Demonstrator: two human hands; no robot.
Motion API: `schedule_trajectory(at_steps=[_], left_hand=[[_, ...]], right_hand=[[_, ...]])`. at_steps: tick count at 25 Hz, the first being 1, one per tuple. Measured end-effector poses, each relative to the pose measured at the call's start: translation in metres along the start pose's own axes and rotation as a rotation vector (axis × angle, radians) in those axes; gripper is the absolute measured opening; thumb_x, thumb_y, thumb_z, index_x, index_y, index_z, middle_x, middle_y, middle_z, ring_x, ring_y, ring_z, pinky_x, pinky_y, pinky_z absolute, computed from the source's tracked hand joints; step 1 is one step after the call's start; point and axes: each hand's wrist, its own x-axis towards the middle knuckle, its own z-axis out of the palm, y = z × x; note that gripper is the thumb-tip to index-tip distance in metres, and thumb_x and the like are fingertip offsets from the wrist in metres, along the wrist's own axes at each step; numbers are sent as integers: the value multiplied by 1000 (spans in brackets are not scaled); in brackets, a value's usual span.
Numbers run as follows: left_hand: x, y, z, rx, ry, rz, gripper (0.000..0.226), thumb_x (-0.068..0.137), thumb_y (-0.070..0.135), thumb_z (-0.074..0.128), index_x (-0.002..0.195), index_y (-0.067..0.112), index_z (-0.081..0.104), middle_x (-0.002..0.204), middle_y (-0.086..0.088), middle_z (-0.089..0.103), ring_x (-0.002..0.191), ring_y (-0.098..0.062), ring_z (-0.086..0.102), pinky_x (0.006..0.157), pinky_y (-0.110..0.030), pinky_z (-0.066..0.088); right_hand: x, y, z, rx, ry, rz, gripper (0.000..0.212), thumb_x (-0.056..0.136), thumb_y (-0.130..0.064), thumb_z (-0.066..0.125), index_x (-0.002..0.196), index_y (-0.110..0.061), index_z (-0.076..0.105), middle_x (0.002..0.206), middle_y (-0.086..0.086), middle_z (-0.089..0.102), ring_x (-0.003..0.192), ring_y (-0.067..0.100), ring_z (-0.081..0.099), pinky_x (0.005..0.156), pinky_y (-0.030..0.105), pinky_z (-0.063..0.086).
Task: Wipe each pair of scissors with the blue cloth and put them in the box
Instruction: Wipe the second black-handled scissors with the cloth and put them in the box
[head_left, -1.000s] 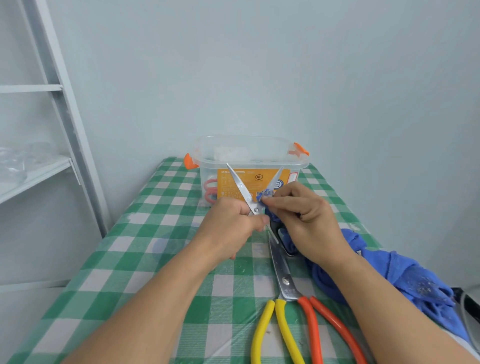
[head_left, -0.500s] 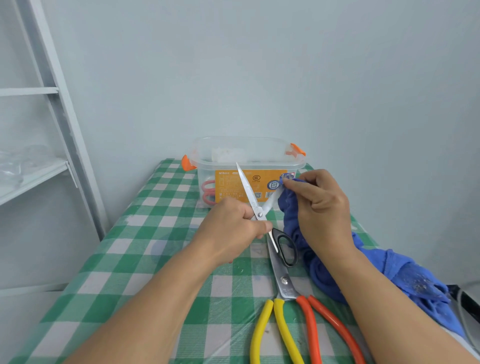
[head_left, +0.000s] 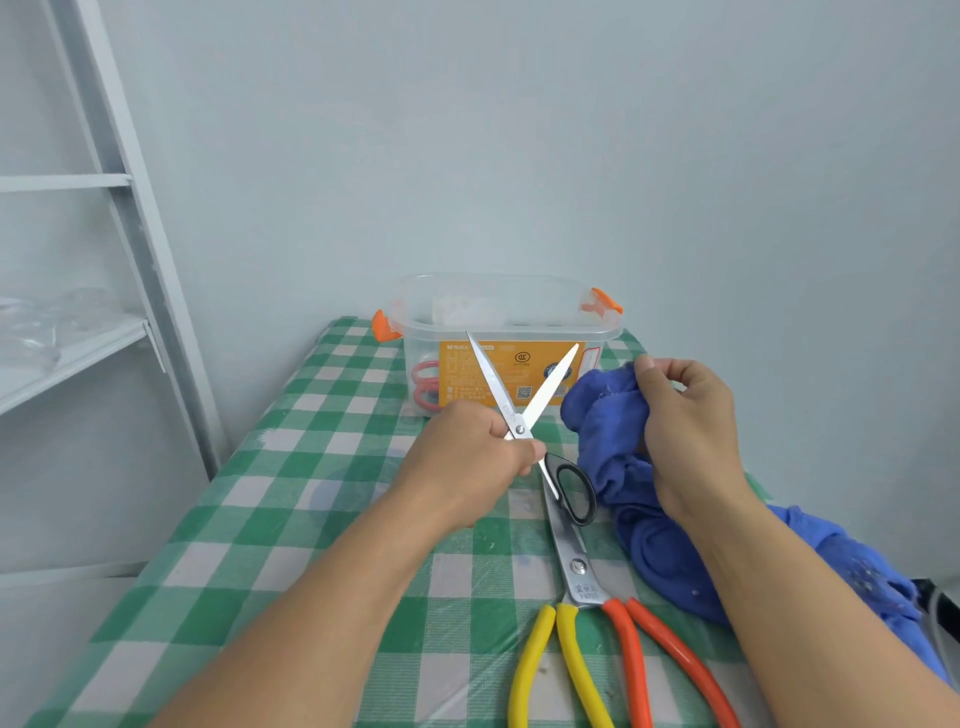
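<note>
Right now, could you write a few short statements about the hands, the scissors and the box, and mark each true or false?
1. The left hand holds the black-handled scissors with blades spread open. True.
2. The blue cloth is wrapped round a blade. False: the right hand holds it beside the blades.
3. The yellow-and-orange scissors lie on the table. True.
4. The box is empty. False: red handles show inside it.
</note>
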Motion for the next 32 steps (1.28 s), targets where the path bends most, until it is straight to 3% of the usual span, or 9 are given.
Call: schedule_trajectory(at_steps=[4, 11, 13, 16, 19, 21, 25, 28, 32], left_hand=[[1, -3, -1, -7, 7, -2, 34, 87, 28, 73, 67, 2, 64, 41, 8, 38, 39, -17, 35, 52, -31, 32], [1, -5, -1, -30, -6, -5, 33, 87, 27, 73, 64, 5, 64, 45, 4, 40, 38, -16, 34, 51, -29, 32], [3, -6, -2, -50, 2, -13, 33, 87, 26, 73, 64, 4, 64, 48, 1, 40, 38, -16, 33, 51, -29, 31], [3, -6, -3, -61, 5, -16, 32, 87, 26, 73, 62, 8, 65, 47, 3, 40, 37, -16, 33, 51, -30, 32], [4, -7, -3, -73, 6, -18, 32, 88, 26, 73, 61, 10, 64, 45, 4, 39, 37, -16, 33, 51, -29, 31], [4, -7, -3, -75, 5, -16, 32, 88, 26, 73, 62, 9, 64, 45, 4, 39, 37, -15, 33, 52, -30, 31], [5, -7, -1, -63, 18, -3, 39, 86, 29, 74, 76, -7, 61, 52, -2, 40, 43, -20, 34, 54, -33, 32], [4, -8, 3, -34, 40, 34, 45, 85, 31, 73, 81, -11, 58, 57, -6, 41, 49, -21, 36, 53, -36, 33], [1, -5, 6, 46, 81, 52, 40, 85, 31, 72, 67, -3, 58, 45, 4, 40, 46, -22, 39, 50, -33, 35]], right_hand=[[-1, -1, 0, -131, 23, -34, 15, 99, -31, 62, 107, -19, 56, 83, 4, 67, 67, 15, 63, 63, 31, 48], [2, 3, 0, 238, -186, 97, 6, 91, -3, 67, 88, -8, 68, 86, 15, 71, 84, 31, 66, 81, 45, 52], [3, 3, -1, 217, -268, 56, 27, 81, 6, 73, 102, -10, 71, 98, 11, 72, 88, 24, 69, 78, 37, 55], [-1, 6, 1, -191, -333, -64, 55, 73, 13, 77, 118, -16, 67, 104, -1, 71, 89, 13, 70, 65, 23, 55], [-4, 7, 0, -307, -271, -142, 27, 83, 5, 72, 91, -21, 73, 83, -4, 75, 74, 9, 69, 58, 15, 52], [-6, 4, -1, -302, -240, -182, 24, 88, -5, 71, 77, -26, 72, 74, -13, 71, 70, 0, 65, 64, 14, 50], [-18, -3, 6, -253, -314, -286, 11, 87, -10, 72, 81, -20, 74, 104, -7, 61, 92, 8, 62, 70, 9, 44], [-30, -2, 16, -243, -452, -204, 8, 89, -7, 70, 82, -9, 71, 71, -4, 66, 60, 6, 56, 55, 13, 42], [-36, 6, 26, -171, -429, -115, 15, 90, -6, 69, 77, -1, 64, 51, -7, 58, 46, 4, 50, 49, 13, 39]])
